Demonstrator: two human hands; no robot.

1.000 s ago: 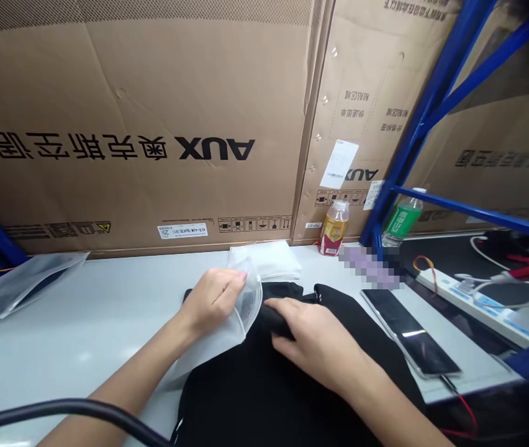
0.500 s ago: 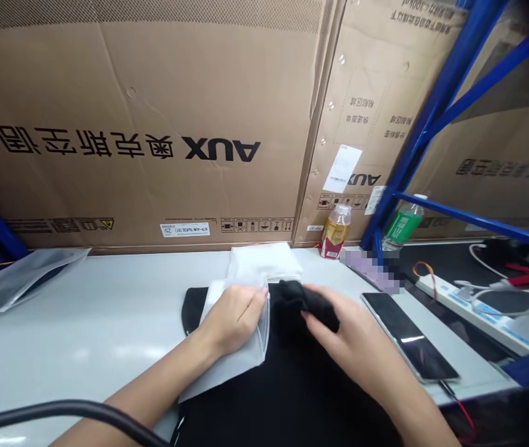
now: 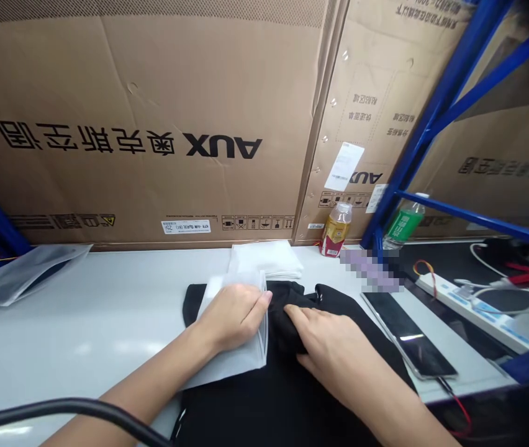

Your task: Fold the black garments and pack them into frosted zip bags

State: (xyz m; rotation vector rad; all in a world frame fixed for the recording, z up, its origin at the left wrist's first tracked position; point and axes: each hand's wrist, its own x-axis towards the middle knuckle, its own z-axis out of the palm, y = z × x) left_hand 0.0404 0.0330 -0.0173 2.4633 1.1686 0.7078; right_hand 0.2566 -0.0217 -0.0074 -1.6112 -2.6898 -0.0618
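One pale bag [image 3: 220, 367] is clasped in the left hand [image 3: 235, 318], its layered edge facing right, over black cloth [image 3: 264, 410] spread on the worktop [image 3: 106, 329]. Just beside it, the right hand [image 3: 327, 338] has its grip around a black bundle [image 3: 289, 328]; whether that joins the cloth, I cannot tell. A white stack [image 3: 267, 257] lies behind, and a phone [image 3: 413, 338] lies right of the cloth.

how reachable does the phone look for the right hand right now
Yes, most likely: the phone lies just to the right of the right hand, and nothing seems to cover its screen. The hand would probably need to let go of the black cloth first.
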